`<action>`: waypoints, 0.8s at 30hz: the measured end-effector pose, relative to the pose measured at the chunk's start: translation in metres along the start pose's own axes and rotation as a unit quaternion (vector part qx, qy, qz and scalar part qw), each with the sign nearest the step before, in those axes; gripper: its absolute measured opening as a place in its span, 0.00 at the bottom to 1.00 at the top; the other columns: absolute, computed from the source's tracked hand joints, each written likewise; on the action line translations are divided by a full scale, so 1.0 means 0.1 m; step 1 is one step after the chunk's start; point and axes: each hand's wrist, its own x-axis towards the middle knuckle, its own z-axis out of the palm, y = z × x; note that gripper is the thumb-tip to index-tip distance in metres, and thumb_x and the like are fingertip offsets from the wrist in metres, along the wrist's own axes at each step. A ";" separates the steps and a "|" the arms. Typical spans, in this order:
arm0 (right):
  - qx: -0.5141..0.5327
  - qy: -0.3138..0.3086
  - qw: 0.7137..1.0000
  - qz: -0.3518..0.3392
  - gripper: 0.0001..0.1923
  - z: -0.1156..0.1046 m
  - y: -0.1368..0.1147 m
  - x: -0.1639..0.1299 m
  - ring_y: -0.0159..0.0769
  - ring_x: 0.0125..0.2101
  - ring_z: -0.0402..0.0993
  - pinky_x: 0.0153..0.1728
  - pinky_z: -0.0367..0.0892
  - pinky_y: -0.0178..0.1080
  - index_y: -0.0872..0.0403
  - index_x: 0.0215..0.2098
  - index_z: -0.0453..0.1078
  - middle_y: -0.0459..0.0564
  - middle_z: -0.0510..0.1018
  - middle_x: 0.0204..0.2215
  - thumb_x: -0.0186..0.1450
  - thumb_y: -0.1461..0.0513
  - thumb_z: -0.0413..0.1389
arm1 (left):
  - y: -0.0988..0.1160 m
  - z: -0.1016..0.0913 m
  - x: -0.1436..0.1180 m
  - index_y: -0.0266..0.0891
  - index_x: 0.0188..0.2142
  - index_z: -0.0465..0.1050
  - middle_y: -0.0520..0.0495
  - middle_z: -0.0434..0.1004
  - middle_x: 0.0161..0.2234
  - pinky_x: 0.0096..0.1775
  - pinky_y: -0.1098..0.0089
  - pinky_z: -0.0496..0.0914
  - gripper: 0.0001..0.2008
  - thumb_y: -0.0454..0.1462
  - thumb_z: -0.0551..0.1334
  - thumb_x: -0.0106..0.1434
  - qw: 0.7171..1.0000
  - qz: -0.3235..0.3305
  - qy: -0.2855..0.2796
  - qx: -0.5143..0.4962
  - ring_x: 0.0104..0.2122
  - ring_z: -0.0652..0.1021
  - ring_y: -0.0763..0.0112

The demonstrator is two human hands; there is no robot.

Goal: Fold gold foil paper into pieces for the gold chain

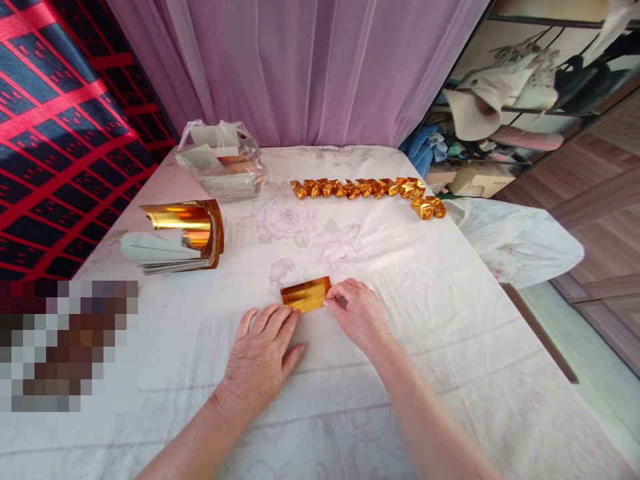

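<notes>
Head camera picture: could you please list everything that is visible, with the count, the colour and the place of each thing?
gold foil sheet: one, gold, flat on the table, near centre, between the hands
folded gold pieces: a row, exact count hard to tell, gold, far side of the table
stack of foil sheets: one stack, gold and silver-white, top sheets curled, left on the table
plastic bag: one, clear, holds more sheets, far left of the table
tablecloth: one, white with pale flowers, covers the table
curtain: one, lilac, behind the table
shelf rack: one, dark, with clothes and shoes, right
left hand: flat, fingertips on the sheet's left edge
right hand: pinches the sheet's right edge
</notes>
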 end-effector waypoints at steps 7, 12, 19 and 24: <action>0.013 -0.019 0.999 0.031 0.04 -0.07 0.06 0.03 0.35 0.34 0.71 0.36 0.62 0.38 0.49 0.28 0.75 0.45 0.77 0.31 0.60 0.65 0.62 | 0.02 0.03 0.04 0.42 0.58 0.71 0.41 0.75 0.50 0.57 0.49 0.59 0.22 0.47 0.57 0.69 1.000 -0.004 -0.017 -0.001 0.51 0.72 0.54; 0.043 -0.046 0.997 0.035 0.05 -0.08 0.09 0.06 0.33 0.34 0.71 0.38 0.62 0.36 0.50 0.30 0.76 0.45 0.78 0.32 0.60 0.67 0.60 | 0.03 0.03 0.06 0.41 0.57 0.72 0.41 0.74 0.49 0.57 0.49 0.60 0.22 0.47 0.60 0.67 1.000 -0.007 -0.020 0.007 0.51 0.72 0.54; 0.047 -0.051 0.997 0.035 0.06 -0.07 0.11 0.07 0.33 0.34 0.71 0.37 0.63 0.37 0.50 0.32 0.77 0.45 0.78 0.33 0.61 0.67 0.59 | -0.03 -0.02 0.02 0.41 0.54 0.74 0.44 0.78 0.51 0.58 0.50 0.56 0.18 0.45 0.56 0.70 1.000 0.010 -0.003 0.001 0.53 0.73 0.55; 0.049 -0.045 0.997 0.034 0.07 -0.07 0.11 0.07 0.33 0.34 0.71 0.37 0.63 0.37 0.49 0.31 0.77 0.45 0.78 0.33 0.60 0.67 0.59 | -0.12 -0.03 -0.03 0.41 0.53 0.74 0.46 0.79 0.52 0.57 0.47 0.55 0.19 0.44 0.52 0.73 0.999 0.030 0.013 0.011 0.55 0.73 0.51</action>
